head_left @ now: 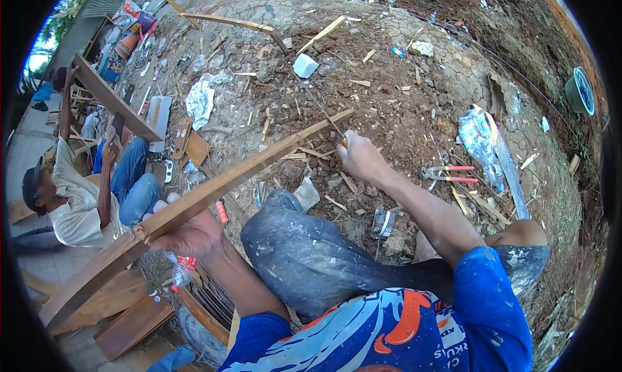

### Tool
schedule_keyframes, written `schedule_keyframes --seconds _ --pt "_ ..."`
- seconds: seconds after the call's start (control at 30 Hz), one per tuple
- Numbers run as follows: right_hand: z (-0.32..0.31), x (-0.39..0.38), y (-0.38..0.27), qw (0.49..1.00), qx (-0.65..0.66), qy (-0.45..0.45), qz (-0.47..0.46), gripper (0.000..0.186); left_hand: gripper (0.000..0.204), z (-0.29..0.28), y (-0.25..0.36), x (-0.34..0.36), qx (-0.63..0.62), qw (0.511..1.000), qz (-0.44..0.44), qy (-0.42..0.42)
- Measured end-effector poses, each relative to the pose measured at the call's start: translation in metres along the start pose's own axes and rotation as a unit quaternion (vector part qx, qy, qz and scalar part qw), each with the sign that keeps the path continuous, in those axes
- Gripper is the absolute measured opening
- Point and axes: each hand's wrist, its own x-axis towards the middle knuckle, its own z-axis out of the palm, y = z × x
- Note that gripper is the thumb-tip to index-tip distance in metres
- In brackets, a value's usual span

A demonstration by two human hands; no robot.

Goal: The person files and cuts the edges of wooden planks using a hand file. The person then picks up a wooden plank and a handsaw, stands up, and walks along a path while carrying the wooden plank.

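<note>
My left hand (188, 233) is wrapped round a long brown wooden strip (240, 171), palm up beneath it. The strip slants from the lower left up to the centre, and its far tip lies close to my right hand (361, 155). That hand is closed on the handle of a long thin blade (322, 110), which points up and to the left, across the strip's tip. Seen edge-on, the blade's exact kind is unclear. Just below the strip are my dark, paint-spotted trousers (298, 236).
Red-handled pliers (447, 173) and a handsaw (510, 168) lie right. A co-worker (84, 203) sits left, holding a plank (113, 97). Wood chips, a pale block (305, 66) and a plastic bottle (183, 271) litter the ground. A bucket (580, 90) stands far right.
</note>
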Motion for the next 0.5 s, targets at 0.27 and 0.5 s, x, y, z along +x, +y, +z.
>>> schedule_keyframes --seconds 0.27,0.5 --pt "0.013 0.001 -0.005 1.000 0.005 0.015 -0.014 0.022 0.062 0.011 -0.002 0.004 -0.022 0.993 0.043 0.109" --pt "0.020 0.012 0.015 0.999 0.020 0.046 -0.007 0.022 0.076 -0.006 -0.002 0.006 -0.032 0.996 0.012 0.086"
